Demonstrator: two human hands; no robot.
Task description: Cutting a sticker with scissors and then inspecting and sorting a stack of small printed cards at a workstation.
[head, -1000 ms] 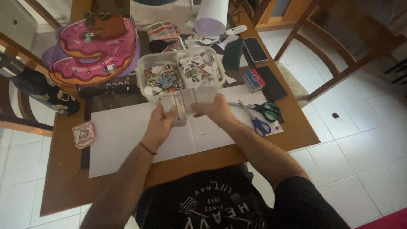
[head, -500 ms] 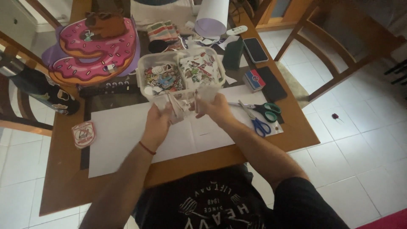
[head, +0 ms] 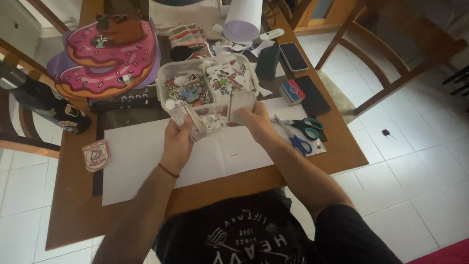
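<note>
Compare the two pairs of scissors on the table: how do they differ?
The green-handled scissors lie farther from the person; the blue-handled scissors lie nearer, by the table's edge. Handle colour differs: green against blue. Both rest flat beside the right hand, untouched.

One view only, worn on the person's head, and it looks steeply down over the black printed shirt (head: 244,234) and both forearms. The brown wooden worktop (head: 73,215) fills the left and middle, its far edge at the top of the picture, so the camera faces forward and down. It sits fairly close: the arms run up from the bottom edge to mid-frame. White floor tiles (head: 415,171) take the right side. No second view shares the scene.
</note>
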